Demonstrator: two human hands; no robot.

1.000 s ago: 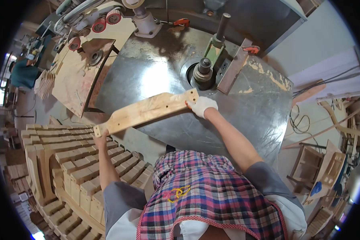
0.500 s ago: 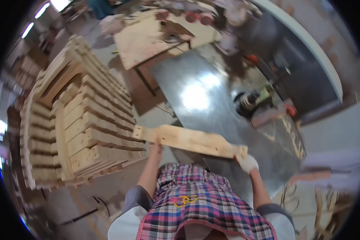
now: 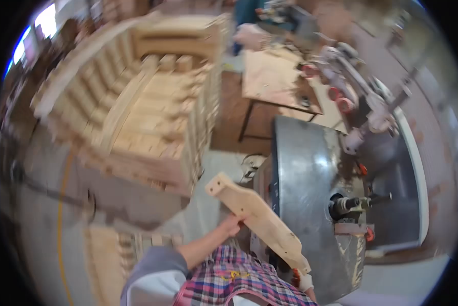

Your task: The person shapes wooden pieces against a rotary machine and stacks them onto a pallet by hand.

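Note:
A shaped wooden board with curved edges and small drilled holes is held up at a slant in front of my body. My bare left hand grips its lower edge near the middle; the far fingers are hidden behind the wood. At the board's near right end my right hand, in a white glove with red on the fingers, is closed on it. To the right of the board lies the metal machine table, with a dark spindle standing on it.
A large stack of similar wooden pieces stands at the left. Behind the machine is a small table with a light top. More wooden pieces lie low at the lower left. A pale curved guard borders the machine's right side.
My view has turned to the left, so the stack and machine appear farther right. The board has tilted more steeply, its right end lower and nearer my body. Both hands still hold it.

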